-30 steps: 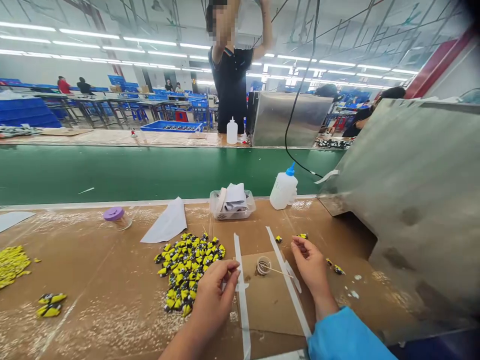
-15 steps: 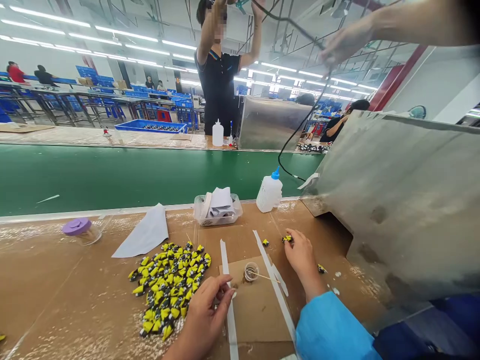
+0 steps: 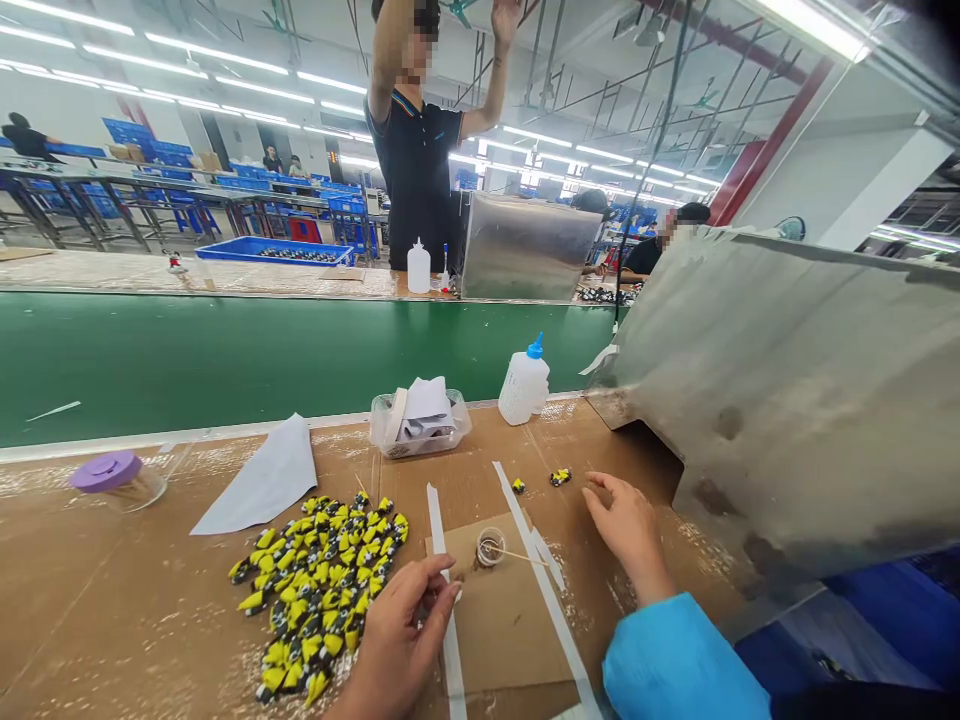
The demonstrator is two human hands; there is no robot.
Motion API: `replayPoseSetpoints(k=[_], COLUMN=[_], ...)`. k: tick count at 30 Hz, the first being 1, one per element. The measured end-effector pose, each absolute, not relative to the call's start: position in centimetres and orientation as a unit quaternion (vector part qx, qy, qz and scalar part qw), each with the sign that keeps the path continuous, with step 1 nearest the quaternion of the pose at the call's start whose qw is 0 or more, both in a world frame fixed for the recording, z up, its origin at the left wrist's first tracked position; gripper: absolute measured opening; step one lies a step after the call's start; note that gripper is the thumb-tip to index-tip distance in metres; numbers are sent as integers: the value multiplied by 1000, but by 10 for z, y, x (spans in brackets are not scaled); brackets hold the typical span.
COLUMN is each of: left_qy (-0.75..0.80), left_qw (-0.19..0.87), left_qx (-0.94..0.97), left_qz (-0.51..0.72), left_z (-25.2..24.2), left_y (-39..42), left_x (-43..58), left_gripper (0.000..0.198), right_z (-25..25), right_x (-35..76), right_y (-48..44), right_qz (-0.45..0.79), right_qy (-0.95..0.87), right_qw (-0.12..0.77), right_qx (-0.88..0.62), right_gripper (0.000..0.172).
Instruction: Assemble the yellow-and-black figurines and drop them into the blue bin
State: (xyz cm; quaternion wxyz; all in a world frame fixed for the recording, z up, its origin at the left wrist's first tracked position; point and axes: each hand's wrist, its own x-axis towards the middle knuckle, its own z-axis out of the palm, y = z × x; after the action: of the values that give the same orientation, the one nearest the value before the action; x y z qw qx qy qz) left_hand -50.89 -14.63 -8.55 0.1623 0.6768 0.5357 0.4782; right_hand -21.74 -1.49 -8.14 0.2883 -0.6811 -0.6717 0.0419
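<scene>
My left hand point(image 3: 409, 635) is over the left tape strip, beside a pile of yellow and black pieces point(image 3: 319, 590). Its thumb and fingers are curled together; whatever they may hold is too small to name. My right hand point(image 3: 626, 525) has its fingers apart and holds nothing, just right of a small group of yellow-black pieces point(image 3: 560, 477). One more piece point(image 3: 518, 486) lies left of that group. Between my hands, a small clear cup point(image 3: 491, 547) with a thin stick across it stands on a taped cardboard square point(image 3: 510, 640).
Behind are a white bottle with a blue tip point(image 3: 523, 388), a clear tub of papers point(image 3: 390, 440), a white sheet point(image 3: 262, 478) and a purple-lidded jar point(image 3: 112, 475). A metal panel point(image 3: 810, 400) rises at right. A person point(image 3: 416, 170) stands beyond the green belt point(image 3: 225, 350).
My right hand has let go of the small group of pieces and moved right. The other person's hand and arm at the upper right are gone, and the black cable now hangs straighter.
</scene>
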Motion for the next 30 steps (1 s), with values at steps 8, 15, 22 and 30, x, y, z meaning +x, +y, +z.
replayPoseSetpoints(k=[8, 15, 22, 30], left_qy=[539, 545, 528, 439], left_qw=[167, 202, 406, 572], left_qx=[661, 637, 476, 329], left_qz=[495, 506, 574, 611], left_z=[-85, -71, -25, -20], left_y=[-147, -148, -106, -91], left_x=[-510, -507, -490, -474], left_gripper=[17, 18, 19, 27], right_z=[-74, -86, -74, 13], right_x=[-263, -291, -295, -304], right_y=[0, 7, 8, -36], right_qz=[155, 232, 291, 235], right_qy=[-766, -786, -772, -846], right_qw=[263, 276, 335, 331], right_qx=[-566, -502, -456, -347], right_gripper=[31, 17, 23, 22])
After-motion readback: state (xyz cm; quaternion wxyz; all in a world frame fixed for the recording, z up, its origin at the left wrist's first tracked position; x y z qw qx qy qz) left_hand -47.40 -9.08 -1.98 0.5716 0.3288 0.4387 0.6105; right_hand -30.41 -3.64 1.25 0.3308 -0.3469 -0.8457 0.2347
